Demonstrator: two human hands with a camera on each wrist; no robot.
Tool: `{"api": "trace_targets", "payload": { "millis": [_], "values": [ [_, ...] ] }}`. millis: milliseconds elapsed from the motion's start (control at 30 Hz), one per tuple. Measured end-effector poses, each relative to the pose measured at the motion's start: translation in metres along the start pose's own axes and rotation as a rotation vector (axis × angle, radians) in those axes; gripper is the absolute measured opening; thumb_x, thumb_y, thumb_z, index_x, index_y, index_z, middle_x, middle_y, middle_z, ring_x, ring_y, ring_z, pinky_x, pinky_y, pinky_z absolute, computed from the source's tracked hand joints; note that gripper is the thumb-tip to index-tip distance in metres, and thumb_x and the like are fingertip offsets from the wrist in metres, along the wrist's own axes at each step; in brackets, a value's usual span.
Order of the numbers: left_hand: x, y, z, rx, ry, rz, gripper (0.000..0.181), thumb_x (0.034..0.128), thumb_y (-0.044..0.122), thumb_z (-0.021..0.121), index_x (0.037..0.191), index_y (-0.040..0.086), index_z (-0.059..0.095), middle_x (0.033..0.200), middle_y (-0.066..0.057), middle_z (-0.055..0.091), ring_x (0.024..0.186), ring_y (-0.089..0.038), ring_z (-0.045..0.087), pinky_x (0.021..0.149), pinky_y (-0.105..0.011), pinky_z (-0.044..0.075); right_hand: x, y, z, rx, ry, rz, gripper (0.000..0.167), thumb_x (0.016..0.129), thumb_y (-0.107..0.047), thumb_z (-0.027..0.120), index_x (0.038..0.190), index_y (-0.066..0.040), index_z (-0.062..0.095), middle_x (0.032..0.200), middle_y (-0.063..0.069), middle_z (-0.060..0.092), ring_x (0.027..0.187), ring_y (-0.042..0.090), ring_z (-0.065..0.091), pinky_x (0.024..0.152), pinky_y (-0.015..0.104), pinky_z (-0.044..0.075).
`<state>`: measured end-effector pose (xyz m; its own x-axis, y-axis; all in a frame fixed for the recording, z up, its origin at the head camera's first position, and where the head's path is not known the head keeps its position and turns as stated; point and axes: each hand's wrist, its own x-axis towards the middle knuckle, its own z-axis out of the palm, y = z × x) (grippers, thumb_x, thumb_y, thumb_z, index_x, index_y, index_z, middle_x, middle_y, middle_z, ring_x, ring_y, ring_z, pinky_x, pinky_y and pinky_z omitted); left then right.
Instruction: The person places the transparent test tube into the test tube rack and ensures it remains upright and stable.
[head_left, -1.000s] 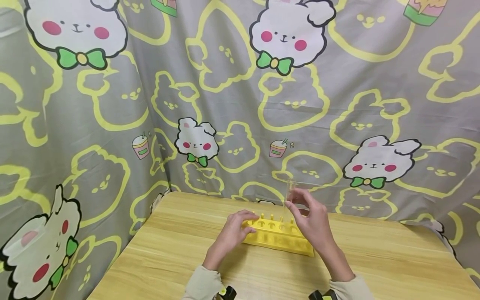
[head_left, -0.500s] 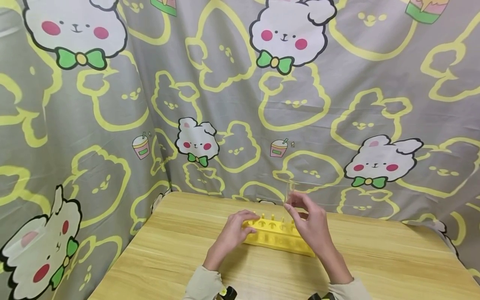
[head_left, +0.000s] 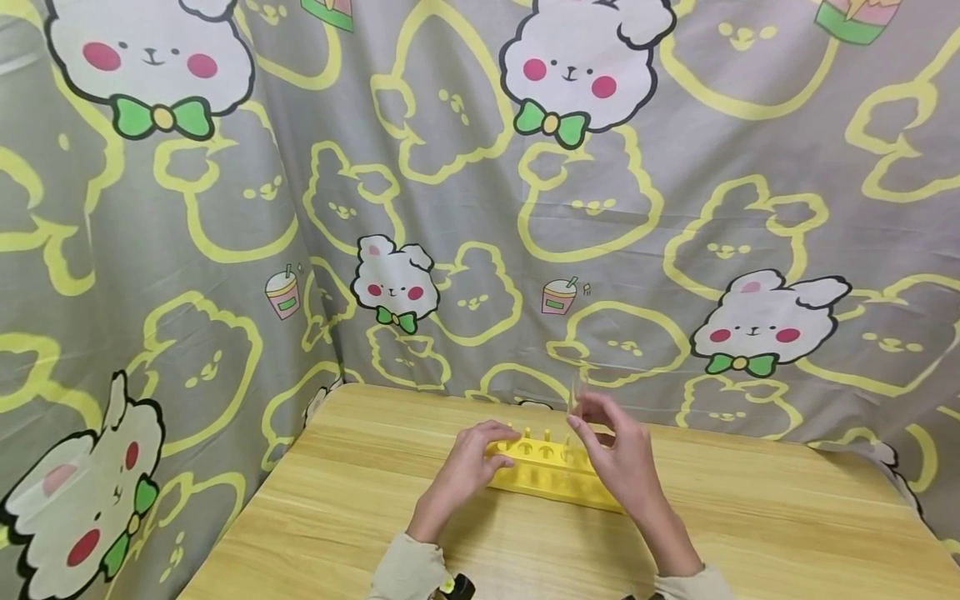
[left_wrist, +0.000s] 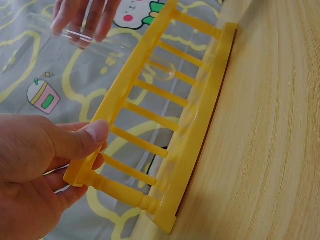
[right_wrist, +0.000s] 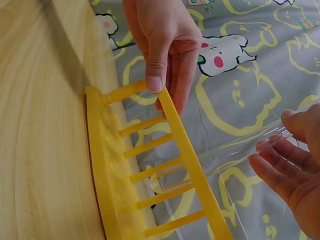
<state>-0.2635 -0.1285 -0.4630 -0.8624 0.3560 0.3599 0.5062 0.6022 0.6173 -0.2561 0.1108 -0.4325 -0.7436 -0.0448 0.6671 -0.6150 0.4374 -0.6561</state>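
Note:
A yellow test tube rack (head_left: 555, 483) stands on the wooden table. My left hand (head_left: 468, 458) grips the left end of its top bar, with the thumb on top in the left wrist view. In my right hand (head_left: 622, 450), thumb and fingers pinch a clear glass test tube (head_left: 577, 396). The test tube (right_wrist: 225, 156) passes through a hole in the top bar. Its rounded bottom (left_wrist: 167, 72) hangs between the top bar and the base, apart from the base. The right hand hides the rack's right end in the head view.
A light wooden table (head_left: 360, 500) lies under the rack. Behind it and at the left hangs a grey curtain (head_left: 465, 208) with rabbit prints. A row of upright pegs (head_left: 527, 434) runs along the back of the rack.
My right hand has moved slightly downward with the test tube, which sits lower in the rack. The left hand and the rack have stayed nearly still.

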Motion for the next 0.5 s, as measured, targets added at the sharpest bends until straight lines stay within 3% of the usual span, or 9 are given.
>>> {"api": "trace_targets", "payload": {
  "millis": [500],
  "values": [
    [0.0004, 0.0003, 0.0005, 0.003, 0.003, 0.005, 0.035, 0.0874, 0.003, 0.079, 0.122, 0.000, 0.073, 0.125, -0.012, 0.070, 0.119, -0.029, 0.064, 0.103, -0.038, 0.054, -0.0083, 0.0044, 0.0055, 0.025, 0.009, 0.029, 0.028, 0.091, -0.006, 0.079, 0.117, -0.005, 0.070, 0.095, -0.005, 0.072, 0.093, 0.017, 0.073, 0.065, 0.021, 0.062]
  ]
}}
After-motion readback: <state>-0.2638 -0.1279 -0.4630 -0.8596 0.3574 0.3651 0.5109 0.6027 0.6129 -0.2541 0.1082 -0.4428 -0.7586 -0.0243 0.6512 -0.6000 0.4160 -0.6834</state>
